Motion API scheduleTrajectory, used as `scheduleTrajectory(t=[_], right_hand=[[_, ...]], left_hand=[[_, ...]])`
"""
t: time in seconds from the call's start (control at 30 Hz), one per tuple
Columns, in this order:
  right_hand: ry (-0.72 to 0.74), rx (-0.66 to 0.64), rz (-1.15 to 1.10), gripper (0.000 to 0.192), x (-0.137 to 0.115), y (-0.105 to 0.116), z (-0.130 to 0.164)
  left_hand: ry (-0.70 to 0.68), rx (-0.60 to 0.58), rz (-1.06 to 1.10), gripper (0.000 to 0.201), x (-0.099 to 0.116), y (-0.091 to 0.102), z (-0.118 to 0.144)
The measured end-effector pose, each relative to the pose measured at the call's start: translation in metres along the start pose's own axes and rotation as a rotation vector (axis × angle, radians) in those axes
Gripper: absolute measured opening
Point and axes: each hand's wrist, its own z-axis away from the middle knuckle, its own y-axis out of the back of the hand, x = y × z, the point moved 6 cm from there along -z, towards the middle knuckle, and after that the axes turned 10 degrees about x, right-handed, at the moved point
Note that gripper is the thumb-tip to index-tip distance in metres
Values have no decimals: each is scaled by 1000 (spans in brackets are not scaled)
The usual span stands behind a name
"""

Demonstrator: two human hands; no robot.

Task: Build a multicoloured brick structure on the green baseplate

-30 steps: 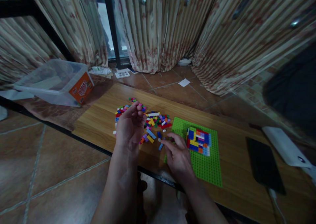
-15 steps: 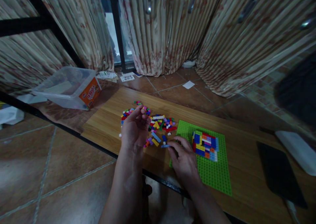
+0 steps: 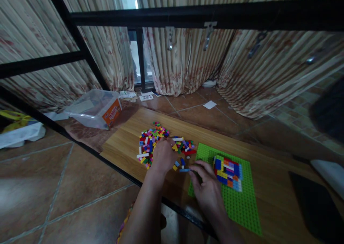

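My left hand point(image 3: 162, 155) lies palm down on a pile of small coloured bricks point(image 3: 150, 140) on a low wooden table point(image 3: 126, 147). My right hand point(image 3: 206, 186) rests at the near left corner of a green baseplate point(image 3: 236, 208), its fingertips pinching a small blue brick point(image 3: 184, 170). A multicoloured brick block point(image 3: 228, 168) stands on the baseplate just right of that hand. More loose bricks point(image 3: 185, 146) lie between the pile and the plate.
A clear plastic bin point(image 3: 94, 107) with an orange label sits on the floor at the left. Striped curtains point(image 3: 188, 61) and a black metal frame point(image 3: 188, 16) stand behind. A dark flat object point(image 3: 317, 204) lies at the table's right end.
My left hand has dropped from raised, palm up, onto the brick pile. My right hand has lifted a blue brick in its fingertips. The camera has tilted up.
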Motion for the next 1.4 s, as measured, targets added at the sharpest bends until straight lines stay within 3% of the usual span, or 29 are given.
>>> scheduleTrajectory(t=[0.4, 0.57, 0.7, 0.83, 1.03, 1.27, 1.4], right_hand=[[21, -23, -44, 18, -6, 12, -4], [28, -2, -89, 18, -12, 16, -7], [7, 77, -141, 18, -17, 26, -11], [-43, 182, -163, 21, -17, 38, -13], [-95, 196, -176, 25, -14, 41, -14], [-107, 253, -173, 17, -14, 55, -18], [-185, 284, -218, 15, -8, 59, -18]], left_hand=[[6, -23, -4, 22, -2, 3, -5], [31, -101, 448, 13, 0, 2, -5], [98, -337, 901, 18, 17, -3, 4], [171, -501, 1092, 30, 36, -8, 18], [254, -603, 1091, 32, 50, -22, 31], [183, -624, 1042, 31, 62, -35, 35], [165, -631, 1035, 30, 69, -37, 39]])
